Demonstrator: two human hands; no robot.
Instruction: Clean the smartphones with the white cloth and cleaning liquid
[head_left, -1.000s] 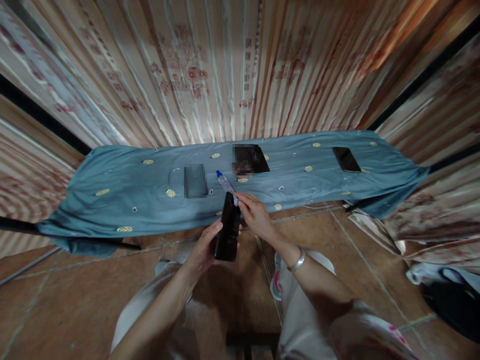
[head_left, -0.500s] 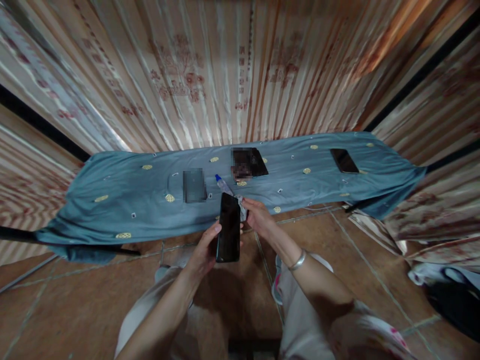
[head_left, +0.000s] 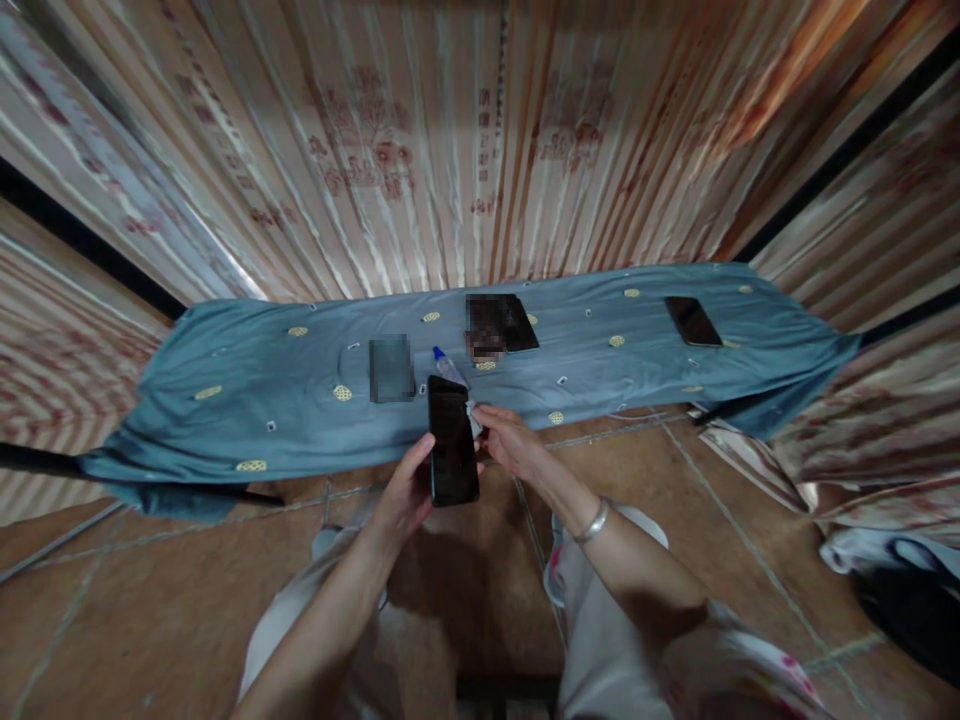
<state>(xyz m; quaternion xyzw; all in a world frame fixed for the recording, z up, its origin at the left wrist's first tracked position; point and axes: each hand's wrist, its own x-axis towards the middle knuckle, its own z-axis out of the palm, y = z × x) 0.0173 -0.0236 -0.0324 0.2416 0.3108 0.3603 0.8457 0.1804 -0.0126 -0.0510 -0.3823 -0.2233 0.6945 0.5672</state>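
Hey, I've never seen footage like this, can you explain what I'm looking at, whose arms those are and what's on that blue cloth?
There is no machine here. A camera worn on a person's head looks forward and down at their own bare arms. The left hand holds a black smartphone in its grip. The right hand, with a silver bangle on its wrist, pinches a small white cloth at the phone's edge. Ahead lies a blue-grey patterned cloth carrying a small clear bottle with a blue cap, a black phone far right, and two blurred-out flat items.
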